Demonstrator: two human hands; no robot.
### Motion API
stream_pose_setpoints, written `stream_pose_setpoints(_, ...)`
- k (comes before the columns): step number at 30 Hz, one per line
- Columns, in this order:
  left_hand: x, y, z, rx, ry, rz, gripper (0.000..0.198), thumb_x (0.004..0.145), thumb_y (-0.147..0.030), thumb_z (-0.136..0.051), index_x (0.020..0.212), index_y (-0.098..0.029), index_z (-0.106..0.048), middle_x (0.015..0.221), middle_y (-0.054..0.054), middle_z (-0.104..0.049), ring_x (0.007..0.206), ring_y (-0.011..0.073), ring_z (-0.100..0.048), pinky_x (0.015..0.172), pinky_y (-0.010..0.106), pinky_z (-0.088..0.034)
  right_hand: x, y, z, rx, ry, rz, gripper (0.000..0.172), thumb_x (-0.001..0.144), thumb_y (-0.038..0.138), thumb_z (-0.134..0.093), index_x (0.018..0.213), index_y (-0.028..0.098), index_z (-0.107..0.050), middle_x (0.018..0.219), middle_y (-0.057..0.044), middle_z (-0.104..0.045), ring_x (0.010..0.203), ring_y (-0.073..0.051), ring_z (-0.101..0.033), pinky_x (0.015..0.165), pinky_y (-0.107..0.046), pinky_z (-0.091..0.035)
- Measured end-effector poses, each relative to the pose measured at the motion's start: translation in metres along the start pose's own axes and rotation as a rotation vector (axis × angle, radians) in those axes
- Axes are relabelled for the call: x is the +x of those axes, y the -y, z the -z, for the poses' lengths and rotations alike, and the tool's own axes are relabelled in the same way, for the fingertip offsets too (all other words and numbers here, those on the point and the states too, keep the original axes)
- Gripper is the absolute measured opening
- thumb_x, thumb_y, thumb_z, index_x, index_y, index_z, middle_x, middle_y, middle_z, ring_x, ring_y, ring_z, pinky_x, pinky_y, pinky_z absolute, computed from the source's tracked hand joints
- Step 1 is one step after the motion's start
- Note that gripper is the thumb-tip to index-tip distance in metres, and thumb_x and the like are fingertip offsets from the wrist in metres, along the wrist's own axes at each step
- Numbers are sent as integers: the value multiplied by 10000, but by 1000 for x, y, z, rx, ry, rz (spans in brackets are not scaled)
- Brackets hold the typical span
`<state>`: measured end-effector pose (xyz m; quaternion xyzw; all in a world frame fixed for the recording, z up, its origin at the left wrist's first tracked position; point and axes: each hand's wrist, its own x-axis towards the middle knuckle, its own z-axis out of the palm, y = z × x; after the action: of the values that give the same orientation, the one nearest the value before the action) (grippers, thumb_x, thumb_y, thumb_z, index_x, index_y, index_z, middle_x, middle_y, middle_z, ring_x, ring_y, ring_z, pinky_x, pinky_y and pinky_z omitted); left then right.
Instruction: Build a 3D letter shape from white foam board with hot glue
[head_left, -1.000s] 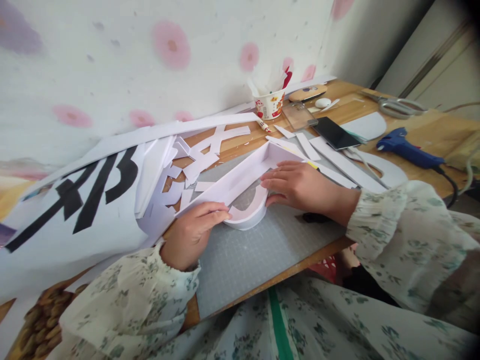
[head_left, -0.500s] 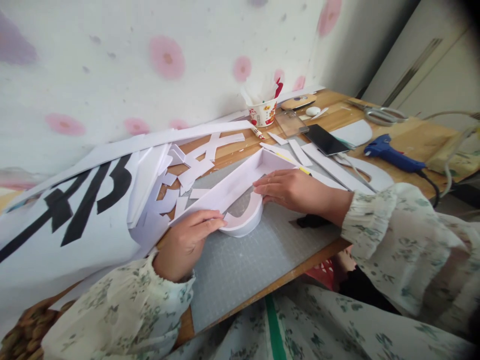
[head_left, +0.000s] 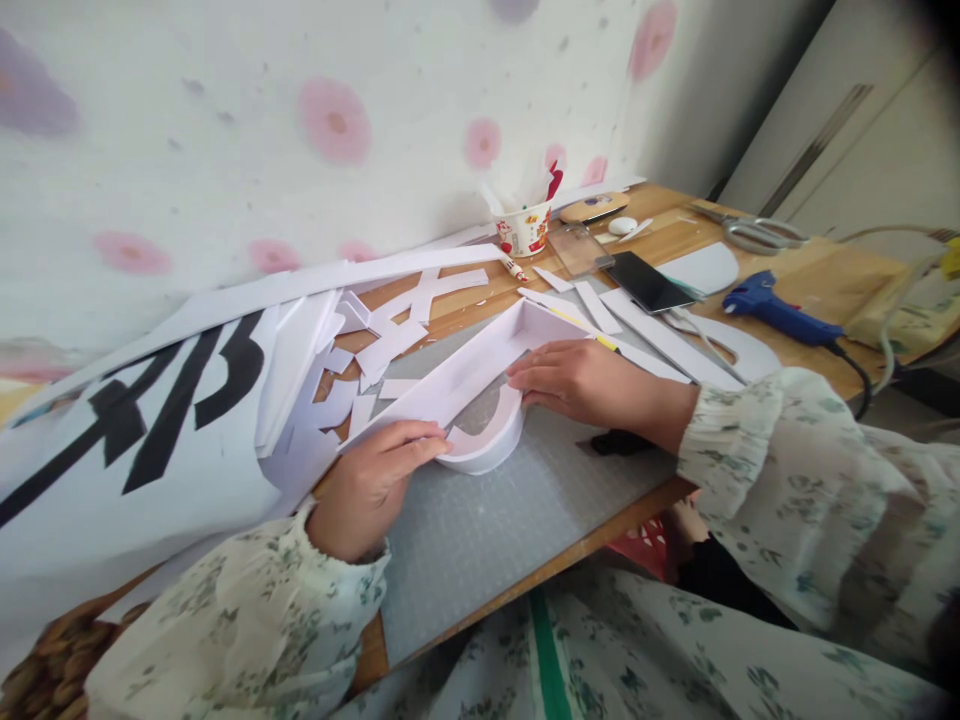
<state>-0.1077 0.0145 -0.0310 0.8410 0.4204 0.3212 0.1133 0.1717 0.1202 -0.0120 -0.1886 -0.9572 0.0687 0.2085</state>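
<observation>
A white foam-board letter shape with raised side walls (head_left: 480, 375) lies on a grey cutting mat (head_left: 495, 510). My left hand (head_left: 371, 485) grips the near end of its long straight wall, fingers closed over the edge. My right hand (head_left: 581, 380) lies on the shape's curved part, fingers together and pressing the wall down. Both sleeves are floral.
White paper offcuts (head_left: 390, 335) and a sheet with big black strokes (head_left: 165, 400) cover the left of the wooden desk. Behind are a paper cup of tools (head_left: 525, 228), a dark phone (head_left: 649, 282), scissors (head_left: 754, 232), white strips (head_left: 660, 335) and a blue glue gun (head_left: 780, 310) with cable.
My hands have kept their hold on the white shape. Only the camera view has shifted slightly.
</observation>
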Motion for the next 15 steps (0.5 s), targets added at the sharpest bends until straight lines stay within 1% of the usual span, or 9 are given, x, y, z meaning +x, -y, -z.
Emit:
stream_pose_setpoints(4,0,1,0,-14,7,-8,298,919,-99,-498,1075,-259,-694,1108,55,-669,1018,173,-627,894,315,-506,0,0,-1,-14,-2,-1,186,916,225,-523,931,165,-698,939,-85,-720,870,-195,-649,799,-328,-485)
stream_pose_setpoints(9,1,0,0,6,-11,-15,276,937,-149,-483,1051,-263,-707,1083,54,-686,998,174,-638,877,312,-521,0,-2,0,-1,10,0,171,906,212,-536,949,177,-698,936,-82,-720,862,-188,-651,786,-320,-488)
stream_pose_setpoints(15,1,-3,-2,54,-29,-35,277,919,-120,-506,1051,-262,-704,1069,48,-692,982,166,-646,869,299,-523,0,-4,0,4,-5,48,195,918,242,-533,998,156,-689,1039,-108,-713,910,-201,-660,803,-323,-501)
